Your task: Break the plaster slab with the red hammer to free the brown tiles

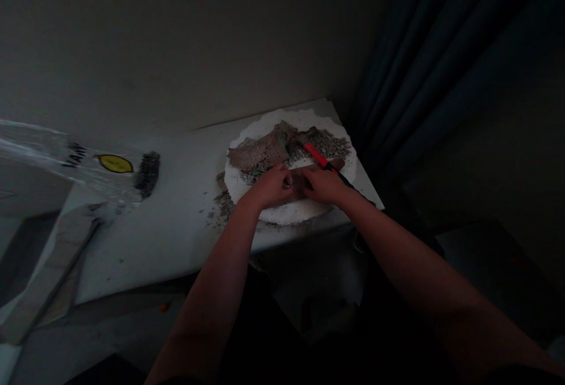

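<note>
My left hand (272,186) and my right hand (324,185) meet over the near part of a round white slab (289,211) on a pale table. Both have curled fingers closed together on a small dark piece (296,182) between them, too dim to name. Behind the hands lie a flat brown broken piece (258,154), a heap of grey gravel-like crumbs (329,143), and a tool with a red and black handle (322,159) that slants toward my right wrist.
Crumbs are scattered on the white table (176,220) left of the slab. A clear plastic bag with a yellow label (115,163) lies at the left. A dark curtain (424,79) hangs at the right, a plain wall behind. The floor below is dark.
</note>
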`<state>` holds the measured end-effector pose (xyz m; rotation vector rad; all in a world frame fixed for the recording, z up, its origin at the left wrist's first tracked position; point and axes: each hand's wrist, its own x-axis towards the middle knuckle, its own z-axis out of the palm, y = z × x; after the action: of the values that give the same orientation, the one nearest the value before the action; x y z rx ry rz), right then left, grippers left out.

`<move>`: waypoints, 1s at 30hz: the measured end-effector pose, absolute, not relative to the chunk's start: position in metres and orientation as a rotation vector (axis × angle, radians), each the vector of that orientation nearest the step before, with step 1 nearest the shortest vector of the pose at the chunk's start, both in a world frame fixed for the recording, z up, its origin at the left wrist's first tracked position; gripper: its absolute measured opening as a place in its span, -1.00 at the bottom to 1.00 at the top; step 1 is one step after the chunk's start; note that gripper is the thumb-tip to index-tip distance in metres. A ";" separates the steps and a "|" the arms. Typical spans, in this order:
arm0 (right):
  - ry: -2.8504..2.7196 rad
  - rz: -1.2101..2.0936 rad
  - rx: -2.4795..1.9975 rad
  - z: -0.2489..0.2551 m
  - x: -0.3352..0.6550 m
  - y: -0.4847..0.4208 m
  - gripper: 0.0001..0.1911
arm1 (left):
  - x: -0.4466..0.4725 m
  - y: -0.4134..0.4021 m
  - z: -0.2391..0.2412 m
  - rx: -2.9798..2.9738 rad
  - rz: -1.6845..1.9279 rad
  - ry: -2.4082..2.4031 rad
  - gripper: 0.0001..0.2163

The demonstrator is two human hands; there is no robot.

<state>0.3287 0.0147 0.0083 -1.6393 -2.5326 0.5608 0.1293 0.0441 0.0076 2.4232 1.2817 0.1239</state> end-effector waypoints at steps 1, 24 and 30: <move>-2.536 0.561 -1.637 0.008 0.329 0.015 -0.57 | 0.127 0.045 0.005 2.402 0.143 1.261 -0.93; -2.527 0.535 -1.616 0.005 0.328 0.014 -0.58 | 0.126 0.058 -0.002 2.318 0.102 1.219 -0.89; -2.527 0.539 -1.614 0.005 0.328 0.015 -0.61 | 0.127 0.062 0.000 2.344 0.085 1.189 -0.87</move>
<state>0.3281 0.0147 0.0054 -1.6144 -2.5270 0.5388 0.1270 0.0620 -0.0004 2.3442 1.1886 0.0845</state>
